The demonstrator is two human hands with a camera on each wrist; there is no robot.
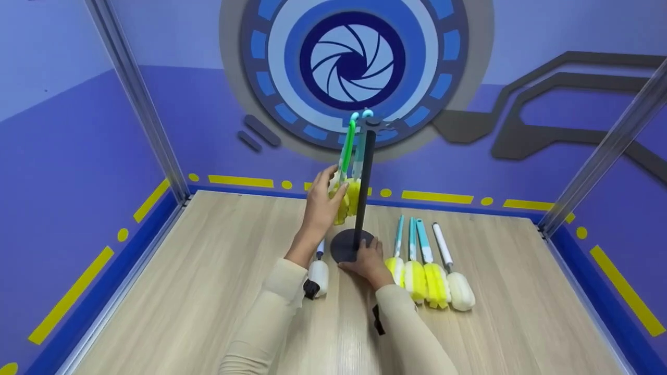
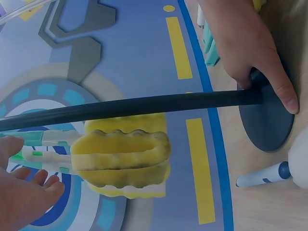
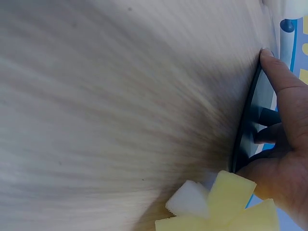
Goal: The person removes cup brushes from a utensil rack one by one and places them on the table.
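Observation:
A black stand with a round base stands mid-table. Two sponge bottle brushes hang on its left side, heads down: one has a bright green and pale handle, the other a teal handle. Their yellow-and-white sponge heads overlap in the left wrist view. My left hand is beside them, fingers spread and apart from the thumb near the lower handles. My right hand presses on the base, with its thumb reaching to the rim and its fingers beside the pole.
Right of the stand lie several brushes: yellow-and-white sponge ones with blue handles, and a white one. Another white-headed brush with a black part lies left of the base. Printed panels wall the table.

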